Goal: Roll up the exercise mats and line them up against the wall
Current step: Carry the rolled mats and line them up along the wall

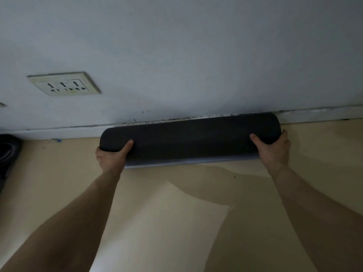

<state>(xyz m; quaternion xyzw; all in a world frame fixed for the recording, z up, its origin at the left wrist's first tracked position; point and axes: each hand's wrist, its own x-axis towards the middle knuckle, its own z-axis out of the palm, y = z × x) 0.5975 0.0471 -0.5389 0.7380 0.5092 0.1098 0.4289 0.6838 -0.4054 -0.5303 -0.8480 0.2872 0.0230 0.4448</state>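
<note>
One rolled black mat [188,138] lies on the floor [176,222] along the wall [176,55] — two hands hold it, left hand [112,156] and right hand [273,150], one gripping each end. One socket [63,83] sits above.

No words, labels, brands or numbers could be read anywhere; the wall socket plate [63,83] carried only plug holes, no print.
</note>
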